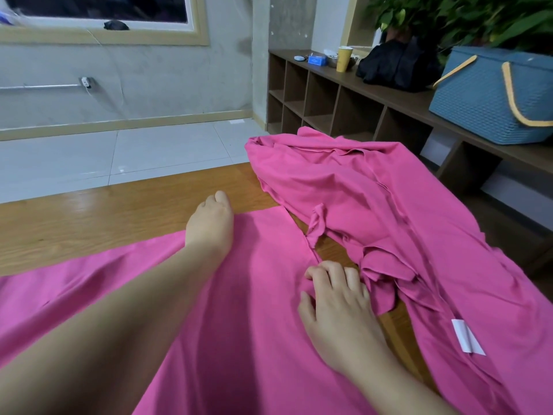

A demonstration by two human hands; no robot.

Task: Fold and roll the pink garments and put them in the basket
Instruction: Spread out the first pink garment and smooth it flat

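Note:
A pink garment (245,324) lies spread flat on the wooden table (89,217) in front of me. My left hand (211,223) reaches to its far edge, and its fingers curl down over that edge, out of sight. My right hand (335,304) sits at the garment's right edge with bent fingers pinching a small fold of cloth. A heap of several more pink garments (359,193) lies crumpled to the right, with a white label (466,339) showing. The blue woven basket (484,97) with yellow handles stands on the shelf top at the far right.
A brown cubby shelf (329,100) runs along the right wall and carries a black bag (398,67), a yellow cup (344,58), a small blue box and a leafy plant (466,16). Beyond the table's far edge is a white tiled floor (134,157).

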